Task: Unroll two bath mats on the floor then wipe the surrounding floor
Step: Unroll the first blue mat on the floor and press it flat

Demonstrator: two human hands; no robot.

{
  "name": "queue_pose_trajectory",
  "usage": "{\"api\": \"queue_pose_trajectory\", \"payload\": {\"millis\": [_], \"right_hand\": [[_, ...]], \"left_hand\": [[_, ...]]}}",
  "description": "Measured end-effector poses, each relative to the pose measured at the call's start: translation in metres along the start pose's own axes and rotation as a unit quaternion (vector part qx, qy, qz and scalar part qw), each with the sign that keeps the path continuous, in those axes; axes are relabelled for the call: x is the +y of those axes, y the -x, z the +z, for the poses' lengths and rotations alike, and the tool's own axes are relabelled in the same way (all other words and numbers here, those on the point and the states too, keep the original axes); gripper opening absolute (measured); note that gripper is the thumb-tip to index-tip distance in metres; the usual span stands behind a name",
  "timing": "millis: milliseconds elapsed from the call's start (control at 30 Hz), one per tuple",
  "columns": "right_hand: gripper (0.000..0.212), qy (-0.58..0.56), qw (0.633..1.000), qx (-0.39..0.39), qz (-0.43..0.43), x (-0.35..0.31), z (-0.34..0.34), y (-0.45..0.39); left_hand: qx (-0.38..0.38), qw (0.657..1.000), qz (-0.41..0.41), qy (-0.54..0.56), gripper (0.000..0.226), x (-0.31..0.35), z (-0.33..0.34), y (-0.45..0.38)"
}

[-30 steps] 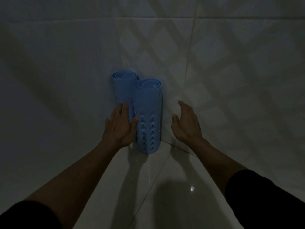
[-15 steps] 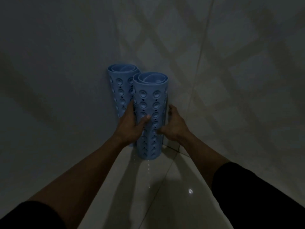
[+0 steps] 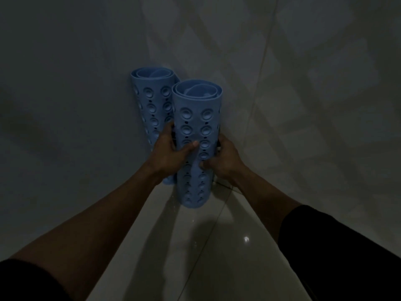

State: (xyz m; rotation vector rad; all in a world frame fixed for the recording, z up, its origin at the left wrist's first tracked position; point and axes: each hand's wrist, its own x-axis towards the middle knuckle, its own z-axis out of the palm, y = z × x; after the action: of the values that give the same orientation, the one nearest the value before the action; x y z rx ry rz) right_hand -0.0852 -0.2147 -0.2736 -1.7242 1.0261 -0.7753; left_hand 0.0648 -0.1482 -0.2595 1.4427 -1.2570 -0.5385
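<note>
Blue rolled mat (image 3: 196,118) gripped by both hands.

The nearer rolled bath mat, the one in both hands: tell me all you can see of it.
The nearer mat is light blue, seemingly rubbery, rolled into a tight upright tube. Suction cups and small holes dot its outside; coiled layers show at the open top. The left hand and right hand clasp its middle. The second roll stands behind it.

Dim room corner, pale tiled walls (image 3: 65,88), crisscross lattice shadows on the right wall, glossy tiled floor (image 3: 217,257)
</note>
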Motion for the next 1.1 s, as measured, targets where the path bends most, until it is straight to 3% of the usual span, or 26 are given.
{"api": "queue_pose_trajectory", "payload": {"millis": [100, 167, 400, 533, 767, 967, 1100], "right_hand": [[0.065, -0.029, 1.0, -0.005, -0.007, -0.005, -0.008, 0.017], [0.06, -0.048, 0.999, -0.019, -0.008, -0.011, -0.019, 0.028], [0.065, -0.093, 0.995, 0.0, 0.038, -0.062, -0.069, 0.078], [0.072, -0.093, 0.991, 0.057, 0.077, -0.087, -0.096, 0.114], [0.062, -0.102, 0.976, 0.135, 0.133, -0.113, -0.16, 0.181], [0.064, -0.12, 0.968, 0.177, 0.129, -0.096, -0.202, 0.241], [0.069, -0.209, 0.951, 0.186, 0.129, -0.052, -0.225, 0.298]], "left_hand": [[-0.019, 0.999, -0.016, 0.03, 0.063, 0.013, -0.003, 0.007], [-0.04, 0.997, -0.022, 0.055, 0.057, 0.026, -0.005, 0.012], [-0.073, 0.991, 0.023, 0.107, 0.046, 0.091, -0.001, 0.021], [-0.099, 0.981, -0.021, 0.166, 0.064, 0.123, 0.022, 0.031], [-0.141, 0.952, -0.057, 0.267, 0.047, 0.177, 0.072, 0.056], [-0.13, 0.923, -0.131, 0.336, 0.042, 0.202, 0.131, 0.094], [-0.16, 0.897, -0.203, 0.359, 0.045, 0.213, 0.18, 0.135]]}}
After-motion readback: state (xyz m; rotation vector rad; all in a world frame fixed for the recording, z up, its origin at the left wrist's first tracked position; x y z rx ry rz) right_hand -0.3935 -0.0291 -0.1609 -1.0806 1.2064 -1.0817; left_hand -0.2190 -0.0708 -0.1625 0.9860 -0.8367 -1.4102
